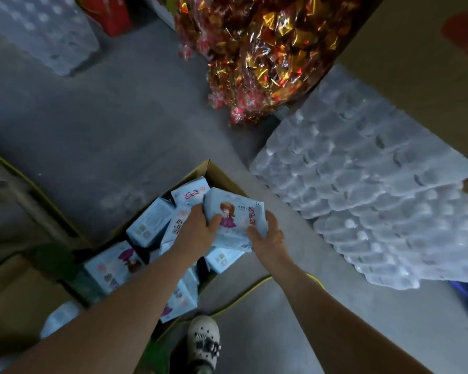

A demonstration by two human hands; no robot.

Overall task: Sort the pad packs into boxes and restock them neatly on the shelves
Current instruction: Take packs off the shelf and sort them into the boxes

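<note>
I see both hands, left (197, 233) and right (269, 236), clamped on a pale blue plastic pad pack (234, 220) above the brown cardboard box (214, 171) at six o'clock.

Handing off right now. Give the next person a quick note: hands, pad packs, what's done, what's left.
Left hand and right hand both grip one pad pack, held over the open cardboard box on the floor.
Other packs lie jumbled inside that box, not in rows.
Done: packs gathered in the box.
Left: set this pack down, tidy the rest, restock the shelves, which are not in view.
</note>
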